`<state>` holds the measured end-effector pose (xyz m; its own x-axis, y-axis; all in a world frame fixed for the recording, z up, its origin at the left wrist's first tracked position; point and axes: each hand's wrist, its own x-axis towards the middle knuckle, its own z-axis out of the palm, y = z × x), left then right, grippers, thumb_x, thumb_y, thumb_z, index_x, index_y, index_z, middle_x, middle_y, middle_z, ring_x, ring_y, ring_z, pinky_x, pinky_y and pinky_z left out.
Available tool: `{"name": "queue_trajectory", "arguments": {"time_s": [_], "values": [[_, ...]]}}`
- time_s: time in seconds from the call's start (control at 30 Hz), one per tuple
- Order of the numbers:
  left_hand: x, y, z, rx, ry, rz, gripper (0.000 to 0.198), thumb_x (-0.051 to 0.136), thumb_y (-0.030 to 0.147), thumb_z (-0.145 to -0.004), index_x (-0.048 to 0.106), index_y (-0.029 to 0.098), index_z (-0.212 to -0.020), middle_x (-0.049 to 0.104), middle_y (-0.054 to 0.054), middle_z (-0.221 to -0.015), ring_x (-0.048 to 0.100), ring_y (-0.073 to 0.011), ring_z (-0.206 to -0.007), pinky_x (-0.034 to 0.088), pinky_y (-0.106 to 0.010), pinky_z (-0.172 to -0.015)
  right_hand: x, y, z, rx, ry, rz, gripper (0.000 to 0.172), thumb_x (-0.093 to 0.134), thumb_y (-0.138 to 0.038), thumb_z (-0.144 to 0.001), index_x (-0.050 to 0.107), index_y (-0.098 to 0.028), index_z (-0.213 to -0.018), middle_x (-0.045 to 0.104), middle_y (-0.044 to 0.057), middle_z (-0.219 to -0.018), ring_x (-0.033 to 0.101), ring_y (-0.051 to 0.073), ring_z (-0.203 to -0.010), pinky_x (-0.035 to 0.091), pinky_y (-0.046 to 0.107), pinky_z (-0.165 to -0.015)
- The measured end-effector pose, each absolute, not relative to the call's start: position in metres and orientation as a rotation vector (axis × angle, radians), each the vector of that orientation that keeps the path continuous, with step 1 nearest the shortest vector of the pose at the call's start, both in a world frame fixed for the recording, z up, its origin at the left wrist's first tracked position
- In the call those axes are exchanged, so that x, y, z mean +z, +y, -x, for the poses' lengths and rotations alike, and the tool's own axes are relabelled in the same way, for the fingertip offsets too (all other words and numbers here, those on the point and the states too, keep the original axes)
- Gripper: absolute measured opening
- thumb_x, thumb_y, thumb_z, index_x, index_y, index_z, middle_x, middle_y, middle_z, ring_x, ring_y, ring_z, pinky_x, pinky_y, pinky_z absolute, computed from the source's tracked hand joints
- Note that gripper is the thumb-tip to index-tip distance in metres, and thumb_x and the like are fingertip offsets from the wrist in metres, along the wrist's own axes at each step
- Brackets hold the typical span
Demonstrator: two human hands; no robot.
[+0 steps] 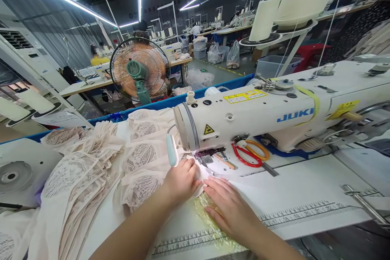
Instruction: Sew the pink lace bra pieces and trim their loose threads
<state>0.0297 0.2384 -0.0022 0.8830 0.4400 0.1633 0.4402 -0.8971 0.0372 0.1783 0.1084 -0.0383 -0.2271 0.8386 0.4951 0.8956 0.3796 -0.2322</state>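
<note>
My left hand (pixel 182 179) rests with curled fingers on a pale fabric piece (pixel 201 178) just in front of the needle area (pixel 204 157) of a white JUKI sewing machine (pixel 258 118). It pinches or presses the cloth down. My right hand (pixel 230 207) lies flat beside it, fingers stretched out toward the needle, holding the fabric against the table over a crinkled yellowish plastic patch (pixel 210 219).
Stacks of beige lace cups (pixel 91 170) fill the table to the left. Red and orange scissors (pixel 251 154) lie under the machine arm. A ruler strip (pixel 304 211) is printed on the white table. A fan (pixel 139 67) and thread cones (pixel 265 18) stand behind; other workers sit far off.
</note>
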Motion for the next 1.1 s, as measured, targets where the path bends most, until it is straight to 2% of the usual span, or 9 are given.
{"name": "queue_trajectory", "arguments": {"time_s": [0.23,0.37,0.5,0.6,0.7,0.8,1.1], "values": [[-0.002,0.245,-0.029,-0.23,-0.743,3.065,0.043,0.055,0.034,-0.082,0.054,0.009,-0.116,0.056,-0.017,-0.123,0.051,-0.0308,-0.113,0.045,-0.044,-0.094,-0.038,0.11,-0.178,-0.153,-2.08,1.524,0.036,0.05,-0.026,-0.086,0.056,-0.009,-0.117,0.056,0.018,-0.126,0.048,0.03,-0.119,0.046,0.047,-0.094],[0.002,0.254,-0.028,-0.298,-0.691,3.063,0.037,0.055,0.032,-0.082,0.056,0.01,-0.112,0.058,-0.016,-0.118,0.053,-0.0302,-0.109,0.046,-0.044,-0.091,-0.038,0.112,-0.176,-0.114,-2.071,1.576,0.041,0.051,-0.026,-0.084,0.055,-0.007,-0.12,0.053,0.018,-0.129,0.046,0.03,-0.122,0.045,0.046,-0.097],[0.008,0.255,-0.026,-0.441,-0.425,3.092,0.026,0.052,0.028,-0.082,0.059,0.013,-0.103,0.062,-0.014,-0.11,0.055,-0.0278,-0.103,0.046,-0.044,-0.089,-0.038,0.113,-0.175,-0.062,-2.021,1.597,0.042,0.051,-0.029,-0.084,0.055,-0.01,-0.121,0.053,0.014,-0.131,0.046,0.029,-0.123,0.043,0.044,-0.099],[0.01,0.248,-0.024,-0.428,-0.194,3.123,0.029,0.051,0.028,-0.083,0.058,0.014,-0.107,0.064,-0.012,-0.103,0.057,-0.0254,-0.099,0.045,-0.044,-0.086,-0.037,0.113,-0.174,-0.034,-2.004,1.61,0.041,0.05,-0.031,-0.085,0.056,-0.01,-0.12,0.053,0.012,-0.132,0.046,0.029,-0.122,0.042,0.044,-0.1],[0.009,0.243,-0.021,-0.411,-0.092,3.08,0.029,0.044,0.021,-0.087,0.056,0.014,-0.113,0.065,-0.011,-0.106,0.058,-0.0233,-0.097,0.045,-0.045,-0.085,-0.038,0.113,-0.174,-0.028,-1.999,1.61,0.043,0.05,-0.03,-0.085,0.056,-0.009,-0.122,0.053,0.012,-0.132,0.047,0.029,-0.122,0.042,0.043,-0.1],[0.007,0.246,-0.02,-0.421,-0.071,3.021,0.028,0.039,0.015,-0.09,0.056,0.014,-0.112,0.064,-0.011,-0.109,0.058,-0.0219,-0.098,0.043,-0.047,-0.088,-0.038,0.113,-0.174,-0.013,-1.99,1.601,0.043,0.05,-0.029,-0.084,0.055,-0.01,-0.122,0.053,0.012,-0.132,0.045,0.028,-0.123,0.04,0.043,-0.102],[0.003,0.268,-0.017,-0.358,-0.132,2.976,0.029,0.036,0.014,-0.093,0.058,0.018,-0.113,0.064,-0.01,-0.111,0.055,-0.0215,-0.105,0.035,-0.05,-0.099,-0.036,0.112,-0.175,0.035,-1.962,1.597,0.038,0.05,-0.03,-0.085,0.058,-0.013,-0.118,0.053,0.013,-0.131,0.045,0.027,-0.123,0.041,0.044,-0.102]]}}
